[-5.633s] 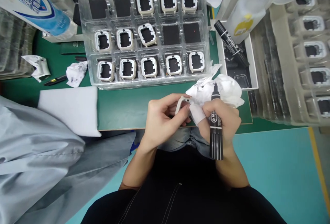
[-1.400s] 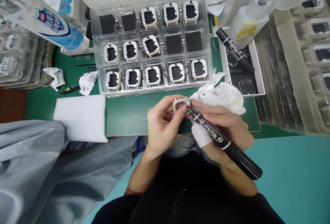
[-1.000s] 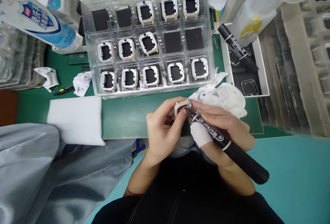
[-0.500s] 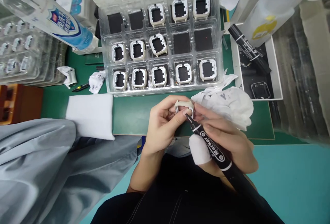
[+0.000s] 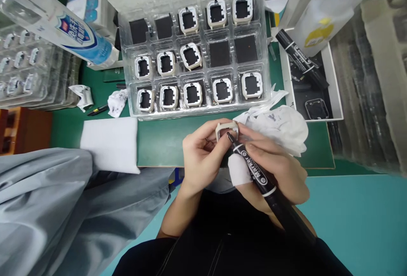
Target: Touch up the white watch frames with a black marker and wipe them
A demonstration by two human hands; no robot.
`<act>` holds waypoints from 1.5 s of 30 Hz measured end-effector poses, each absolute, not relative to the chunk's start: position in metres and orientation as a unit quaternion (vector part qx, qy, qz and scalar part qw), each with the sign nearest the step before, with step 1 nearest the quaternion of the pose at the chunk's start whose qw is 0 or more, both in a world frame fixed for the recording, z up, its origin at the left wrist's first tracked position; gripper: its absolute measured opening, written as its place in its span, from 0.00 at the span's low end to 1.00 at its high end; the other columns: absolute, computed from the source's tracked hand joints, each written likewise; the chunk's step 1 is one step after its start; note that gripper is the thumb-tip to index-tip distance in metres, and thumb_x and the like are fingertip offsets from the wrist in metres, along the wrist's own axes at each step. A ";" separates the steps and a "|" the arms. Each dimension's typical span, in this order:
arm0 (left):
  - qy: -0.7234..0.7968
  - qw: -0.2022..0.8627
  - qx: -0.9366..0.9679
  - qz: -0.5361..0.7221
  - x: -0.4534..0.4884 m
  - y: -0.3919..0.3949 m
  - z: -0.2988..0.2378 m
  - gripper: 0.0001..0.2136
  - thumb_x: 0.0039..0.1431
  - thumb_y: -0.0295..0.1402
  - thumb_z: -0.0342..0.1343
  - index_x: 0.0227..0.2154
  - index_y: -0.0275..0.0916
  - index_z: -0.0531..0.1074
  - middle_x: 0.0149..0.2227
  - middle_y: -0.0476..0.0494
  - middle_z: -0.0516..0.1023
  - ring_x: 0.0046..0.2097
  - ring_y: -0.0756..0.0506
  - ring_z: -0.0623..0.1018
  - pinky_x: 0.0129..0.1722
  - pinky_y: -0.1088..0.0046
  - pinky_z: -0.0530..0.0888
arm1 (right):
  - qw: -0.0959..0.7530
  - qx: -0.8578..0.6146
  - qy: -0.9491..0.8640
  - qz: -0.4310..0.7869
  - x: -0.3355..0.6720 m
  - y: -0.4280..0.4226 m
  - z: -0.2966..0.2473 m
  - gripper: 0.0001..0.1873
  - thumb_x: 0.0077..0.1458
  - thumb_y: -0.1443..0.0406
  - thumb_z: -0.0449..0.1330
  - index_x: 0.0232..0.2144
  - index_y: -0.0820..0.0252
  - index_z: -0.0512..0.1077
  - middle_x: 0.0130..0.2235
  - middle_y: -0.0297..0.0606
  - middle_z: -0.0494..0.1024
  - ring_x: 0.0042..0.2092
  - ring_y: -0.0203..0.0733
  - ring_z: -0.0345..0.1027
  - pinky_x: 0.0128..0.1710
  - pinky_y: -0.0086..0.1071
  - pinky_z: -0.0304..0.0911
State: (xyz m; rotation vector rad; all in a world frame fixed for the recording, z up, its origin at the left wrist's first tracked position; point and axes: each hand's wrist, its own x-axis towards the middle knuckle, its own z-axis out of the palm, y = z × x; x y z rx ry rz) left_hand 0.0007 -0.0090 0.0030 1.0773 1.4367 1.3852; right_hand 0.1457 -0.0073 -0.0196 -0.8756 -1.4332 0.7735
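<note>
My left hand [image 5: 203, 161] pinches a small beige square watch frame [image 5: 226, 128] just above the green mat's front edge. My right hand [image 5: 276, 172] grips a black marker [image 5: 263, 182] like a pen, its tip touching the frame's lower right corner. A white finger cot covers one right finger. A crumpled white wipe [image 5: 280, 123] lies tucked behind the right hand. Beyond the hands stands a clear plastic tray [image 5: 197, 110] holding several more beige frames in its pockets; some pockets show only black pads.
A white foam pad [image 5: 110, 144] lies left on the green mat [image 5: 159, 140]. A white box [image 5: 335, 81] at right holds another black marker [image 5: 300, 57]. A water bottle [image 5: 60, 26], crumpled wipes and stacked clear trays sit left. A grey sleeve [image 5: 47, 208] of another person fills the lower left.
The marker went from upright in my right fist, wipe on the frame, to a pen grip with its tip on the frame. Over the last second the tip shifted slightly along the edge.
</note>
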 end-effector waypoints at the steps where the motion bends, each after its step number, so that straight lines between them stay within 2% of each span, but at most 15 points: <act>1: 0.575 0.416 0.435 0.554 0.002 -0.010 0.002 0.10 0.71 0.43 0.73 0.47 0.42 0.89 0.37 0.46 0.88 0.35 0.47 0.83 0.35 0.72 0.81 | 0.620 -0.368 -0.633 0.282 0.144 -0.005 -0.021 0.29 0.56 0.65 0.81 0.59 0.46 0.84 0.51 0.38 0.93 0.59 0.63 0.90 0.57 0.54 0.91; 4: 0.578 0.397 0.448 0.555 0.005 -0.012 0.000 0.09 0.73 0.40 0.71 0.49 0.42 0.89 0.38 0.45 0.89 0.37 0.47 0.84 0.37 0.73 0.82 | 0.638 -0.354 -0.653 0.204 0.142 -0.001 -0.019 0.29 0.58 0.67 0.79 0.61 0.52 0.84 0.52 0.43 0.93 0.55 0.63 0.91 0.53 0.52 0.93; 10: 0.597 0.378 0.459 0.539 0.006 -0.014 0.000 0.10 0.74 0.40 0.70 0.50 0.42 0.89 0.40 0.44 0.90 0.40 0.44 0.87 0.40 0.70 0.85 | 0.635 -0.362 -0.633 0.255 0.144 -0.002 -0.020 0.28 0.60 0.65 0.79 0.61 0.46 0.84 0.55 0.41 0.92 0.57 0.64 0.91 0.55 0.57 0.92; 16: 0.595 0.365 0.468 0.542 0.005 -0.015 -0.001 0.09 0.74 0.38 0.70 0.50 0.42 0.89 0.42 0.44 0.91 0.40 0.45 0.87 0.42 0.71 0.84 | 0.634 -0.383 -0.642 0.198 0.140 0.000 -0.019 0.23 0.61 0.68 0.76 0.58 0.49 0.84 0.51 0.42 0.93 0.53 0.61 0.92 0.49 0.52 0.93; 22: 0.597 0.338 0.486 0.542 0.005 -0.014 -0.002 0.09 0.74 0.35 0.69 0.50 0.40 0.90 0.44 0.43 0.92 0.41 0.46 0.88 0.41 0.75 0.84 | 0.643 -0.379 -0.652 0.138 0.137 0.006 -0.009 0.16 0.59 0.71 0.73 0.50 0.57 0.85 0.44 0.43 0.93 0.49 0.59 0.93 0.48 0.46 0.93; 27: 0.591 0.340 0.488 0.545 0.006 -0.013 -0.002 0.09 0.74 0.36 0.69 0.50 0.40 0.90 0.40 0.43 0.91 0.39 0.46 0.87 0.39 0.75 0.83 | 0.629 -0.353 -0.676 0.150 0.143 0.007 -0.007 0.19 0.56 0.73 0.75 0.50 0.62 0.84 0.47 0.47 0.93 0.51 0.62 0.93 0.49 0.47 0.94; 32: 0.599 0.333 0.485 0.544 0.006 -0.014 -0.003 0.08 0.73 0.34 0.70 0.49 0.41 0.90 0.42 0.44 0.91 0.41 0.46 0.88 0.40 0.74 0.84 | 0.610 -0.348 -0.694 0.160 0.148 0.009 -0.002 0.21 0.53 0.76 0.76 0.50 0.65 0.83 0.47 0.50 0.93 0.51 0.63 0.93 0.51 0.47 0.93; 36: 0.589 0.351 0.480 0.547 0.006 -0.015 -0.002 0.07 0.74 0.34 0.69 0.50 0.41 0.90 0.37 0.46 0.89 0.39 0.46 0.87 0.40 0.75 0.83 | 0.596 -0.343 -0.704 0.179 0.150 0.007 0.000 0.22 0.54 0.75 0.76 0.52 0.63 0.83 0.49 0.49 0.93 0.53 0.63 0.92 0.52 0.48 0.93; 40: 0.581 0.365 0.468 0.557 0.007 -0.013 0.000 0.08 0.73 0.37 0.71 0.47 0.40 0.89 0.30 0.49 0.85 0.33 0.48 0.83 0.34 0.76 0.80 | 0.612 -0.358 -0.669 0.224 0.153 0.003 -0.003 0.24 0.56 0.76 0.75 0.55 0.61 0.83 0.56 0.50 0.92 0.54 0.62 0.92 0.53 0.49 0.93; 45: 0.572 0.406 0.436 0.564 0.007 -0.010 0.006 0.11 0.71 0.41 0.73 0.44 0.38 0.89 0.28 0.48 0.86 0.26 0.50 0.82 0.27 0.77 0.79 | 0.610 -0.368 -0.644 0.279 0.158 0.001 -0.004 0.27 0.57 0.75 0.74 0.56 0.49 0.83 0.57 0.40 0.92 0.53 0.59 0.92 0.53 0.51 0.93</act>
